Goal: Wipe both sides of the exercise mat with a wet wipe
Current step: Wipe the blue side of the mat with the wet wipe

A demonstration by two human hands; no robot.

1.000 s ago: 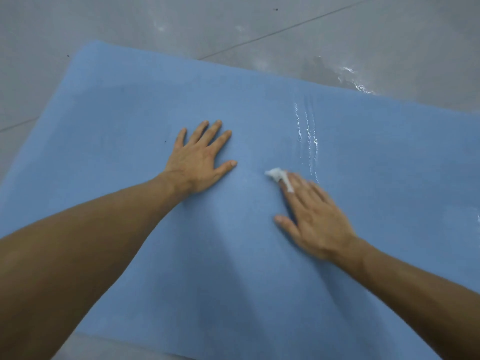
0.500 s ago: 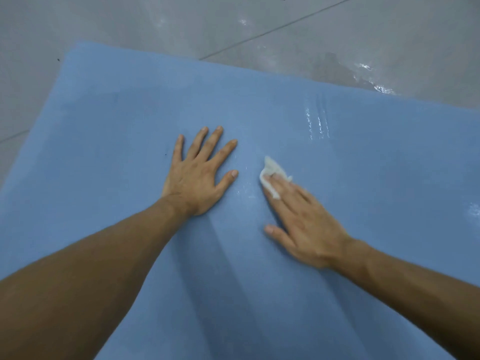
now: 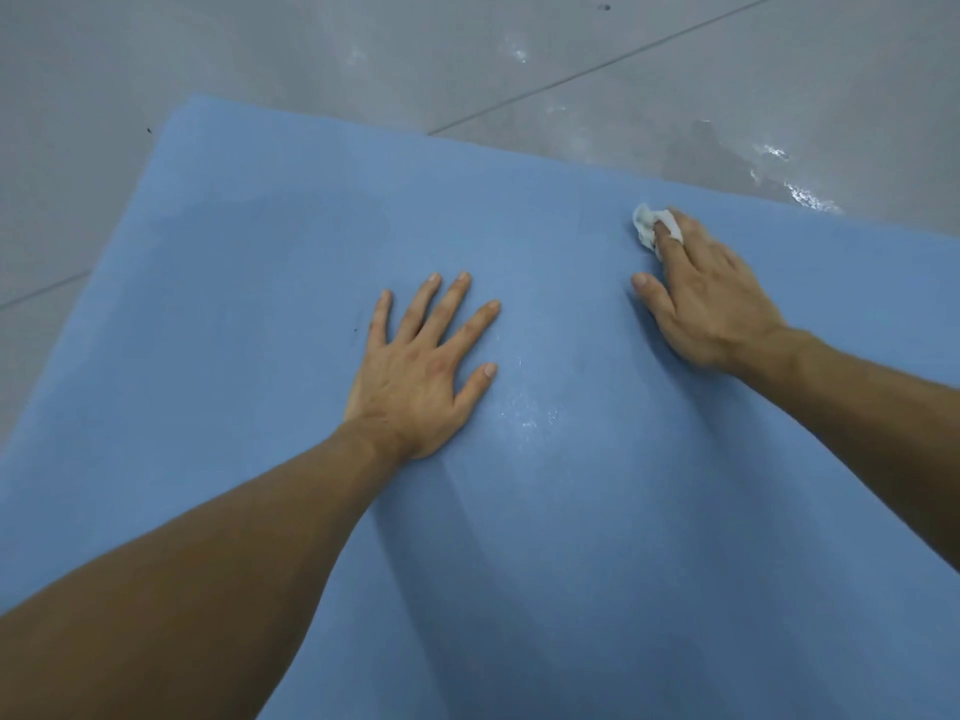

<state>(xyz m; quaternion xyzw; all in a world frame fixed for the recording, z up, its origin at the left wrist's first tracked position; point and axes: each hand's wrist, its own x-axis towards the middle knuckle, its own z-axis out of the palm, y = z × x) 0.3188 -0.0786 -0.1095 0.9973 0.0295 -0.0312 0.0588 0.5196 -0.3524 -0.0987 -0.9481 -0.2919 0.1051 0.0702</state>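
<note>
A blue exercise mat (image 3: 234,304) lies flat on the floor and fills most of the head view. My left hand (image 3: 421,371) rests flat on the middle of the mat with its fingers spread. My right hand (image 3: 706,298) presses a crumpled white wet wipe (image 3: 647,226) onto the mat near its far edge, with straight fingers lying over the wipe. A faint wet sheen (image 3: 524,413) shows on the mat just right of my left thumb.
Grey floor tiles (image 3: 311,54) surround the mat at the far side and the left. A wet, shiny patch (image 3: 779,168) sits on the floor just beyond the mat's far right edge.
My right hand has slid the wipe away from me, from beside my left thumb up toward the mat's far edge. My left hand has stayed flat in place.
</note>
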